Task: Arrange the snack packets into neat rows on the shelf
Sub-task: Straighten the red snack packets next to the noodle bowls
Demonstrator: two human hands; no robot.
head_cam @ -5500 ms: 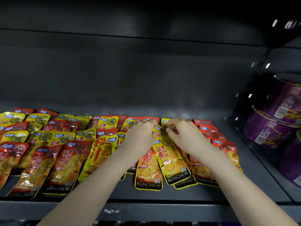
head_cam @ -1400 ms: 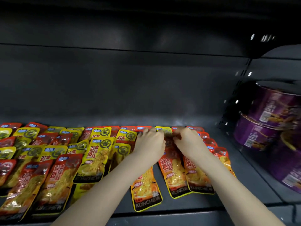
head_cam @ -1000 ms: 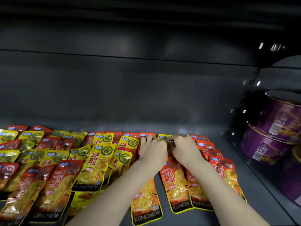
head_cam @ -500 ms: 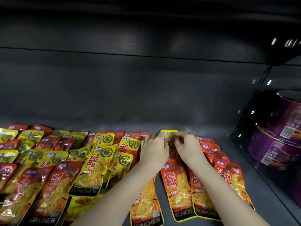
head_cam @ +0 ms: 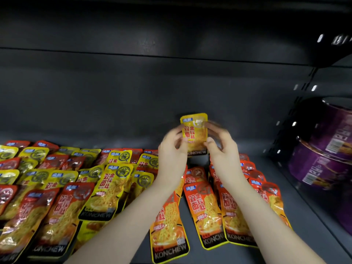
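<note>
A yellow snack packet (head_cam: pixel 194 132) stands upright above the shelf, near the back wall. My left hand (head_cam: pixel 172 161) pinches its left edge and my right hand (head_cam: pixel 221 155) pinches its right edge. Below my hands lie rows of orange-red packets (head_cam: pixel 204 208), overlapping like tiles, with another row (head_cam: pixel 266 195) at the right. To the left, yellow packets (head_cam: pixel 112 185) and red packets (head_cam: pixel 61 212) lie in looser, slanted rows. The dark shelf floor (head_cam: pixel 308 221) shows at the right.
Two stacked purple bowl containers (head_cam: pixel 323 159) stand on the neighbouring shelf section at the right, behind a perforated upright (head_cam: pixel 297 115). The dark back wall (head_cam: pixel 133 101) rises behind the packets, and another shelf board (head_cam: pixel 171 35) hangs overhead.
Both hands were down on the packet rows, fingers at a yellow packet's top. Now they have lifted that yellow packet up off the row and hold it upright between them.
</note>
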